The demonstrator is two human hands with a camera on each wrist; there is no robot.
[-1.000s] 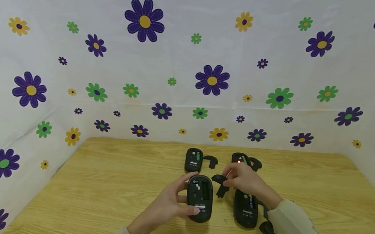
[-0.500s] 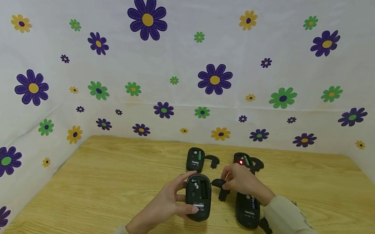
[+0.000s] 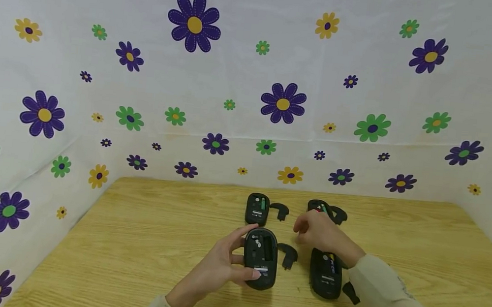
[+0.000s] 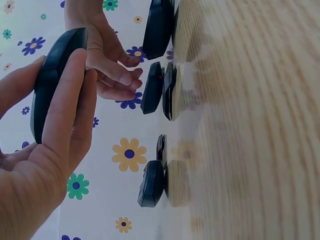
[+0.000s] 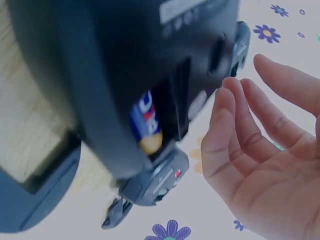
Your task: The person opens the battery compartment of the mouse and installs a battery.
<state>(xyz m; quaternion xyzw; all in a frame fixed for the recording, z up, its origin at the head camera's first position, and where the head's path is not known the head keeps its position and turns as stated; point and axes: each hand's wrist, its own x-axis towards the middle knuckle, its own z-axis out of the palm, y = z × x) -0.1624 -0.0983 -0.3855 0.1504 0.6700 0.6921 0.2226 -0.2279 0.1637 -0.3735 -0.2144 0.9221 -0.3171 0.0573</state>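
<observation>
My left hand grips a black computer mouse underside up, its battery slot uncovered and dark inside. In the left wrist view that mouse is raised off the table between thumb and fingers. A curved black battery cover lies just right of it. My right hand hovers over the table between mice, its fingers loosely bent with nothing in them. Beneath its wrist lies another upturned mouse, with a blue battery in its open slot.
Two more upturned mice lie at the back, a left one with a green battery showing and a right one. Covers lie beside them. Another dark cover is partly under the right sleeve. Flowered cloth surrounds the wooden table.
My right hand has let go of the battery cover, which now lies on the table by the held mouse. That hand has lifted slightly away. The left hand keeps its grip.
</observation>
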